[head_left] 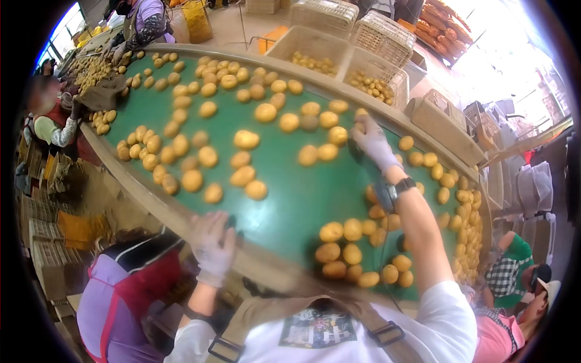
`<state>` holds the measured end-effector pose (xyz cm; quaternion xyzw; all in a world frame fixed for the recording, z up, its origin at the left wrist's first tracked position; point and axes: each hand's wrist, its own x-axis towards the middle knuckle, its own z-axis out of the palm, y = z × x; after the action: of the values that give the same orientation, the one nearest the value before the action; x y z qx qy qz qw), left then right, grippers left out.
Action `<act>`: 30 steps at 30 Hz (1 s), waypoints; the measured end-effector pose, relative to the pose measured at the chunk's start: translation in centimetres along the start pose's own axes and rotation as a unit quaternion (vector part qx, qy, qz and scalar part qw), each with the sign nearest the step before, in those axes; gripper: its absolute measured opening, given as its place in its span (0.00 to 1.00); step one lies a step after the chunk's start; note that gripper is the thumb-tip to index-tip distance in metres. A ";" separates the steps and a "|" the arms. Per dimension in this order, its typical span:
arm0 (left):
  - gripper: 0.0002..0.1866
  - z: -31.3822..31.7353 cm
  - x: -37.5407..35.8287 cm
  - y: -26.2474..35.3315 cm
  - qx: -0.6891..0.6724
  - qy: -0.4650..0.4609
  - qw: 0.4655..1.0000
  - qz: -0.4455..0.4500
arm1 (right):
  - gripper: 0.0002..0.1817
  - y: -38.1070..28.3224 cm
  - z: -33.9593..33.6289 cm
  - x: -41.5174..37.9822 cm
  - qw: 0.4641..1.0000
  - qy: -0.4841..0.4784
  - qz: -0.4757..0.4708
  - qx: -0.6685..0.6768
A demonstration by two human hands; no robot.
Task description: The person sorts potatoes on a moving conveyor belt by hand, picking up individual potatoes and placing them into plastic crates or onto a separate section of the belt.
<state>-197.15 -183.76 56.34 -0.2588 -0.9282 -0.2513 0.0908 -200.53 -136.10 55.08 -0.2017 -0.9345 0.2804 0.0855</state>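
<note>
Head view: roll-off and cable-snag hazards around loose potatoes (246, 140) on green-surfaced table (284, 206).
Near far rim (423, 137), potato (361, 113) at fingers of gloved right hand (374, 143); impossible to tell whether gripped or merely touched. Liable to slip or roll toward rim if pinched off-centre, owing to rounded shape and glove fabric. At near rim (151, 207), gloved left hand (213, 243) with fingers moderately spread, no potato visible in grasp. Below wristwatch (405, 186), thin cable (381, 259) trailing among potatoes; likely to snag or drag during an arm sweep. Toward right end, potatoes crowded in contact; prone to bruising under pressure. Beyond far rim, crates (284, 46) with smaller potatoes; exposed to unintended mixing after any overshoot.
</note>
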 end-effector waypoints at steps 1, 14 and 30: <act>0.18 -0.2 0.4 -0.2 0.001 -0.005 1.000 -0.002 | 0.26 -2.1 -0.3 -0.1 0.999 0.033 -0.006 0.029; 0.17 -4.7 2.9 -4.9 -0.027 0.009 0.999 0.039 | 0.22 -12.2 2.9 0.1 0.981 -0.115 -0.027 -0.154; 0.30 -11.3 3.8 -4.2 -0.551 -0.221 0.803 -0.056 | 0.33 -30.5 0.4 -15.9 0.919 -0.260 -0.283 0.088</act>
<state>-202.14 -190.98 65.38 -0.2609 -0.6410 -0.6614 -0.2891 -196.30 -166.28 71.06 0.1598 -0.9136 0.3678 -0.0672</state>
